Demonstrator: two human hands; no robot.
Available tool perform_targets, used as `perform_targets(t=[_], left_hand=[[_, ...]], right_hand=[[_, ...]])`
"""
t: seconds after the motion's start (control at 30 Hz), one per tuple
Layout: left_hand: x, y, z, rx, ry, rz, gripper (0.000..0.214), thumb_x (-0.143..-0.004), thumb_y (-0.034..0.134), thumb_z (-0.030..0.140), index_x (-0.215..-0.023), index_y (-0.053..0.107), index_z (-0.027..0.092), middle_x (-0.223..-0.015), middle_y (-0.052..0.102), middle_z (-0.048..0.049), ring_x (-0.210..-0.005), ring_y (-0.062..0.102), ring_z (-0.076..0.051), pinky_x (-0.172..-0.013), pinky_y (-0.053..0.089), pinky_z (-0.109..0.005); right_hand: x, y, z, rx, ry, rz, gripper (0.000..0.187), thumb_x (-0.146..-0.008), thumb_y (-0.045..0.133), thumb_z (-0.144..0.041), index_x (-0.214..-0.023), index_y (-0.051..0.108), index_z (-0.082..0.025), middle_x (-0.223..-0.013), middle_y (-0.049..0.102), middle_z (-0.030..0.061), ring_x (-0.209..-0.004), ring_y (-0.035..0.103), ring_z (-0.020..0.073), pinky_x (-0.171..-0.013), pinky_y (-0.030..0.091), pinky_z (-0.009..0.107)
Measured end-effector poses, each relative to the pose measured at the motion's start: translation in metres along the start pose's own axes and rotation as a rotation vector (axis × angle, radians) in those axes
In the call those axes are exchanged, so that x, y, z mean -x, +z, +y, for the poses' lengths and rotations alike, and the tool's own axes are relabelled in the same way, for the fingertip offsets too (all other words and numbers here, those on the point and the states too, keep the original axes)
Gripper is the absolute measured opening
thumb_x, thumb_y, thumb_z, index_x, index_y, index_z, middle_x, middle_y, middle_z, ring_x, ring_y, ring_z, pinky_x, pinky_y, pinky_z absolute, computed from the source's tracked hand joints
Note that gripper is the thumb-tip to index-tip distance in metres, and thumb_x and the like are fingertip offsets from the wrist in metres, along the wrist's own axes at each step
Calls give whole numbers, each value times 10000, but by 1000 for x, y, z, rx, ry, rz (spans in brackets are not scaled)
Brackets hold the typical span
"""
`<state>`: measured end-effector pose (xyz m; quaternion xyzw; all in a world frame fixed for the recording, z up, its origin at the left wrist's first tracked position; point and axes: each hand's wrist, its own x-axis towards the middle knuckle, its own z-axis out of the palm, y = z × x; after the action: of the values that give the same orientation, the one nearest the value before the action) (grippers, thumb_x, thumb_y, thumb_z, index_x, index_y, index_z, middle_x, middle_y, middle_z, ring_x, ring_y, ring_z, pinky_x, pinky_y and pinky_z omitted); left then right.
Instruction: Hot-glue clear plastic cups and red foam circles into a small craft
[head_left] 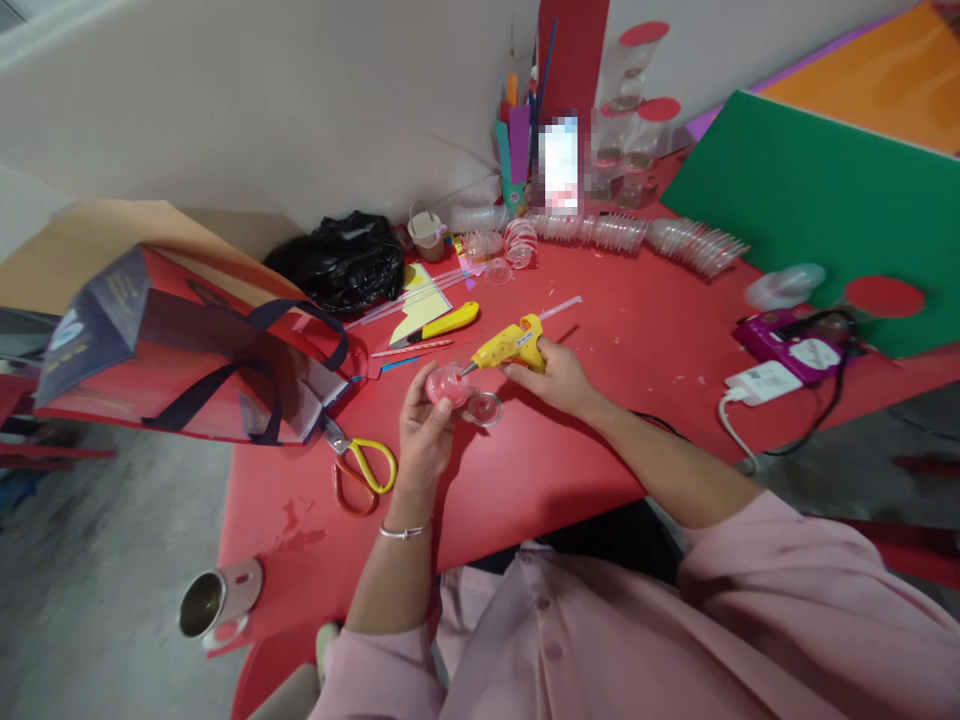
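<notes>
My left hand [426,425] is closed round a small clear plastic cup [447,385] that looks pink, held just above the red table [615,420]. My right hand [553,376] grips a yellow glue gun [512,345], and its nozzle touches the cup. A second small clear cup [486,408] lies on the table between my two hands. A glue stick pokes out of the back of the gun.
Yellow-handled scissors [365,468] lie left of my left hand. A red and blue bag [180,350], a black plastic bag [341,262] and a yellow knife [442,325] sit further left. Rows of clear cups [645,238], a green sheet [817,200], a power strip [763,382] and a metal mug [214,600] surround.
</notes>
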<state>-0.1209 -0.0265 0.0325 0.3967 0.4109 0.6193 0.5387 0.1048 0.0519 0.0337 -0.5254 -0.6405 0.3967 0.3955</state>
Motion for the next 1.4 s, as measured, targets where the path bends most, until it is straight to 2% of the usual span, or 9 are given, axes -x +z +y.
perform_targets(t=[0.27, 0.5, 0.67, 0.87, 1.1, 1.27, 1.4], left_hand=[[-1, 1, 0, 28, 17, 23, 635, -852, 931, 457, -1421, 663, 368, -1467, 731, -90, -1047, 833, -266, -681, 631, -280], [-1, -2, 0, -2, 30, 11, 601, -879, 912, 455, -1426, 667, 407, -1512, 706, -72, -1085, 829, -263, -743, 653, -309], [-2, -1, 1, 35, 35, 34, 610, -851, 945, 395, -1401, 682, 374, -1509, 714, -81, -1063, 837, -256, -689, 641, -257], [-3, 1, 3, 90, 37, 38, 616, -835, 961, 347, -1391, 694, 335, -1539, 692, -113, -1052, 844, -277, -671, 639, -248], [-2, 3, 1, 105, 39, 30, 592, -828, 967, 324, -1365, 719, 342, -1456, 741, -100, -1031, 848, -279, -668, 637, -252], [-1, 3, 3, 101, -6, 11, 618, -820, 973, 358, -1375, 703, 318, -1465, 737, -117, -1011, 845, -268, -668, 637, -259], [-1, 3, 6, 107, -39, -6, 628, -800, 981, 368, -1362, 712, 293, -1396, 769, -117, -979, 843, -261, -628, 630, -254]], right_hand=[[0, 0, -1, 32, -8, 1, 522, -770, 752, -722, -850, 593, -231, -755, 672, 26, -687, 584, 196, -634, 411, 335], [1, -1, -5, 28, -10, -12, 502, -771, 743, -706, -851, 587, -235, -754, 659, 21, -692, 584, 195, -649, 411, 334], [3, -1, -6, 41, -7, -25, 511, -777, 725, -711, -879, 604, -225, -772, 679, 30, -694, 589, 196, -646, 413, 331], [1, 0, -4, 44, -20, -33, 523, -781, 718, -708, -908, 626, -208, -801, 700, 43, -714, 609, 202, -657, 430, 328], [0, -1, 0, 73, -42, 13, 480, -798, 753, -667, -897, 640, -211, -780, 704, 37, -687, 596, 193, -624, 406, 315], [1, -2, -2, 63, -40, 11, 467, -808, 752, -646, -913, 649, -203, -796, 709, 41, -702, 611, 194, -645, 431, 318], [1, -1, -3, 32, -27, 1, 472, -793, 750, -648, -913, 641, -204, -805, 706, 45, -715, 621, 199, -656, 452, 324]])
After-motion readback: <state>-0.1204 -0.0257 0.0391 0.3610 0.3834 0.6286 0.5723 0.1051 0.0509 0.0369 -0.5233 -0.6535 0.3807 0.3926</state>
